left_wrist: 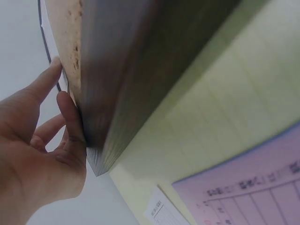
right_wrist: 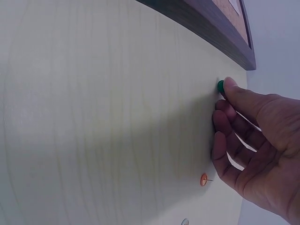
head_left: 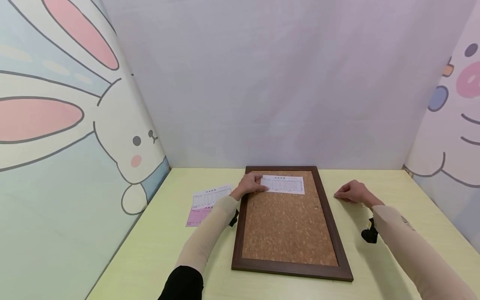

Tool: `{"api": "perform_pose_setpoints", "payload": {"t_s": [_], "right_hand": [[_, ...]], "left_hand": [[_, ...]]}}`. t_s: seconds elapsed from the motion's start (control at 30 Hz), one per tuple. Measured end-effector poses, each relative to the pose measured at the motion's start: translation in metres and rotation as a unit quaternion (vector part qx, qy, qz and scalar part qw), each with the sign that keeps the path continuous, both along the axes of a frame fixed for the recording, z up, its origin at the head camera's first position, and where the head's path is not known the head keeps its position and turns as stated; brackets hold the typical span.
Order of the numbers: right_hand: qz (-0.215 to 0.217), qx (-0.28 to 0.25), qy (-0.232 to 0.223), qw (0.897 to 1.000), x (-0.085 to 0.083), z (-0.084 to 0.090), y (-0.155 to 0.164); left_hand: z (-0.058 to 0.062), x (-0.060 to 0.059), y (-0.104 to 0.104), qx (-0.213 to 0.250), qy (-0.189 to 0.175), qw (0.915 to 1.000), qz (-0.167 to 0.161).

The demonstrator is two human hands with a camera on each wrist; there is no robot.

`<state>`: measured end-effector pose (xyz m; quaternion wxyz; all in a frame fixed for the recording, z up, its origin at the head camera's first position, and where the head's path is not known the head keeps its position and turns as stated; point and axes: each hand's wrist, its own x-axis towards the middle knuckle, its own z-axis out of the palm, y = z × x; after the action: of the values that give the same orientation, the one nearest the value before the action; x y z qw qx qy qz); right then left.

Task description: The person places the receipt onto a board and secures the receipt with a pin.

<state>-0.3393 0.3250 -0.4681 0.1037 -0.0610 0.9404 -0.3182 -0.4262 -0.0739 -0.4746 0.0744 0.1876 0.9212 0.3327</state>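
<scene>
A white printed form (head_left: 283,184) lies across the upper part of a cork board (head_left: 288,229) with a dark brown frame. My left hand (head_left: 252,184) reaches over the frame's left side, its spread fingertips resting on the form's left end. In the left wrist view the thumb and a finger (left_wrist: 70,115) show beside the frame's edge. To the right of the board, my right hand (head_left: 353,192) is low over the table. Its thumb and forefinger pinch a green thumbtack (right_wrist: 221,86), as the right wrist view shows.
An orange thumbtack (right_wrist: 204,179) lies point-sideways near the right hand, with a pale tack (right_wrist: 185,221) beyond it. Left of the board, another white form (head_left: 210,197) overlaps a pink form (head_left: 196,216) on the table. A pale wall (head_left: 285,83) stands behind the table.
</scene>
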Motion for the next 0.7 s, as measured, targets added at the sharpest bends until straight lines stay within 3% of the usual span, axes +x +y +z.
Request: {"api": "perform_pose_setpoints", "payload": {"t_s": [0.3,0.53,0.7], "right_hand": [[0.006,0.028,0.028,0.999,-0.001,0.001,-0.004],[-0.005,0.01,0.023,1.0,-0.006,0.003,-0.013],[-0.021,-0.014,0.043,0.999,-0.015,0.011,-0.026]], "left_hand": [[-0.004,-0.001,0.004,-0.014,0.005,0.9995,0.027],[-0.004,0.004,0.004,-0.022,0.01,0.9997,0.009],[0.0,0.007,0.001,-0.017,0.024,0.9996,0.005]]}}
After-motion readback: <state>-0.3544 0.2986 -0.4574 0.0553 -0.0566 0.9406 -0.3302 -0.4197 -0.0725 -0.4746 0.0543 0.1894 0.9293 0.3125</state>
